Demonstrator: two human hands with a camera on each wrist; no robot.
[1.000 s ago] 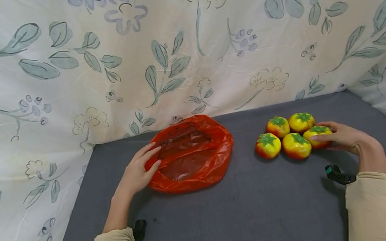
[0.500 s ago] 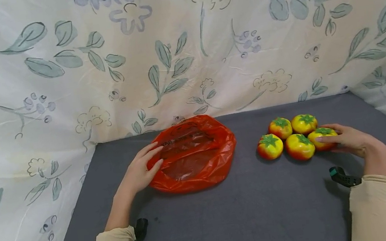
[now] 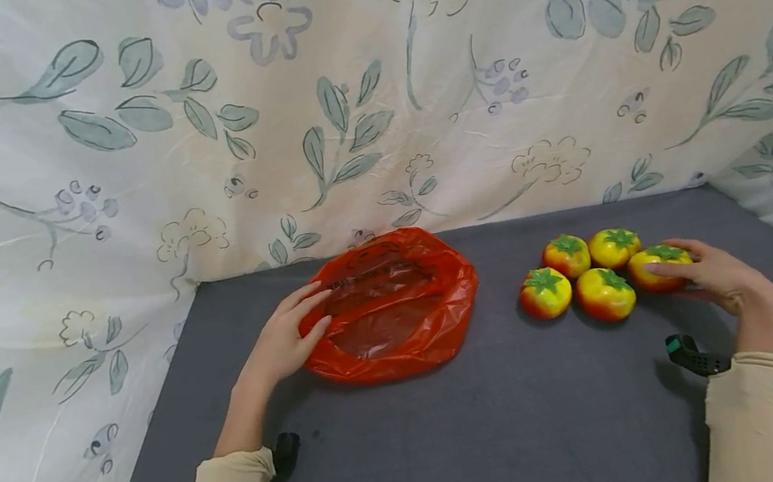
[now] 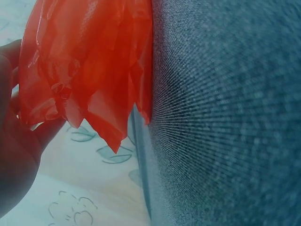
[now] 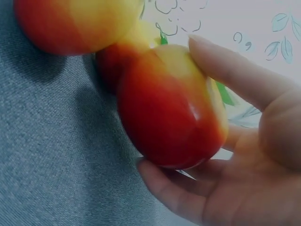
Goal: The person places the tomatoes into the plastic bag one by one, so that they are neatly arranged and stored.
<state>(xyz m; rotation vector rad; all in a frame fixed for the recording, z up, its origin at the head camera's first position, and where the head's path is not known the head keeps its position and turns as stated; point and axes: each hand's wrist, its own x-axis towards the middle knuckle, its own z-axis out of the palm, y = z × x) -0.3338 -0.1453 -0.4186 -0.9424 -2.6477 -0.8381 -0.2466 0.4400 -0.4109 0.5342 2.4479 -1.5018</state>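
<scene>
1. An orange-red plastic bag (image 3: 389, 316) lies open and crumpled on the table, its mouth upward; nothing shows inside it; the left hand (image 3: 284, 342) rests at its near-left rim, fingers mostly straight along the plastic.
2. The table (image 3: 507, 424) is covered in grey felt-like cloth; a pale curtain (image 3: 348, 95) printed with blue-green leaves and outlined flowers hangs behind and at both sides.
3. Four toy tomatoes sit clustered right of the bag, well apart from it; the right hand (image 3: 719, 277) curls thumb and fingers round the rightmost tomato (image 3: 656, 266), which is at the table's far right; it is glossy, red below and yellow above, with a green leafy cap; the other three tomatoes (image 3: 585, 277) match it.
</scene>
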